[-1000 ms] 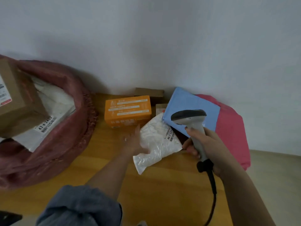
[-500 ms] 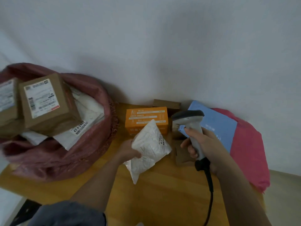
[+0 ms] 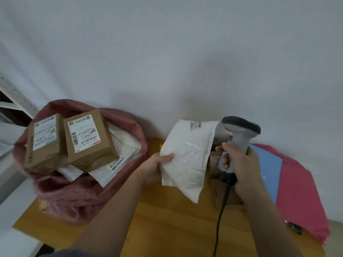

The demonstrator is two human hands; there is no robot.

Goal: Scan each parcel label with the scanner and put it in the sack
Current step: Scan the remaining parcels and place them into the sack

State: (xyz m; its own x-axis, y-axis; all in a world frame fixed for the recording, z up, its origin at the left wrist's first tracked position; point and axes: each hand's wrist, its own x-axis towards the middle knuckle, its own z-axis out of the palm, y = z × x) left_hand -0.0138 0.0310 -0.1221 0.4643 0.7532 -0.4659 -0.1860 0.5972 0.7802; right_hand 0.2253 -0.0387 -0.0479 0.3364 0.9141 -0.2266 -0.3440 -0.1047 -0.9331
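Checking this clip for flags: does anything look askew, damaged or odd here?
Nothing serious. The sack is heaped: two boxes sit tilted above its rim. The white parcel in the left hand is crumpled, not visibly torn.

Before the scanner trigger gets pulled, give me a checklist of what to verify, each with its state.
1. Left hand grips the white parcel firmly: ok.
2. Right hand holds the scanner by its handle: ok.
3. Label at the parcel's top edge shows: ok.
4. Scanner head aimed at that label: cannot tell.
5. Sack mouth open to take the parcel: ok, though two boxes already fill the top.
6. Scanner cable hangs free: ok.
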